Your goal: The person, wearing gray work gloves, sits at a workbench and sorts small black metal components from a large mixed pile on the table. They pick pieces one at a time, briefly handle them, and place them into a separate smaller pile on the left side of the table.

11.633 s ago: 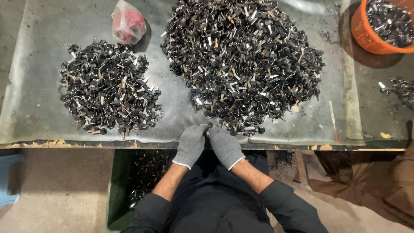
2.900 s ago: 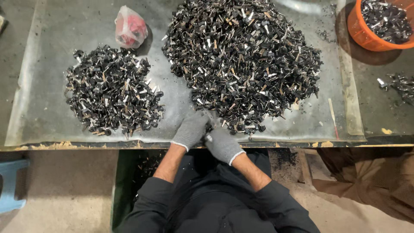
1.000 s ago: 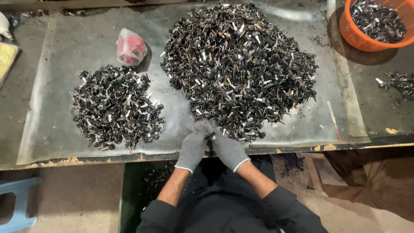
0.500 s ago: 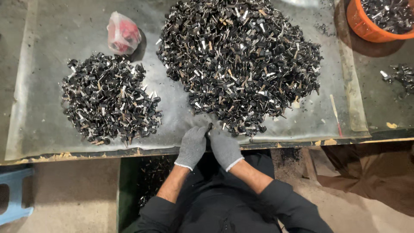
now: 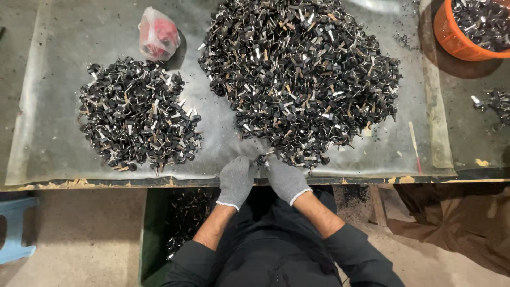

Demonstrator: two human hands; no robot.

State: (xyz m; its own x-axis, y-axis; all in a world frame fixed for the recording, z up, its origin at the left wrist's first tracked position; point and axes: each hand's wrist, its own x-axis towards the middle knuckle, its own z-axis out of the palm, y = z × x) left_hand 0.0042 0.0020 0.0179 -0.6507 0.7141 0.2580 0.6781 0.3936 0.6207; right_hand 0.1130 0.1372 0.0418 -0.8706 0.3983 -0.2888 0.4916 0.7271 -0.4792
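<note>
Grey knit gloves cover both hands, which meet at the near edge of the worktop (image 5: 48,143): the left hand (image 5: 236,179) and right hand (image 5: 286,179) press fingertip to fingertip, pinching one small black piece (image 5: 261,157) between them, too tiny to make out. It sits just at the near foot of the big heap of black and silver parts (image 5: 300,79), within easy reach. A smaller heap (image 5: 135,123) lies apart to the left, seemingly kept separate. Below the edge stands a green bin (image 5: 178,228).
</note>
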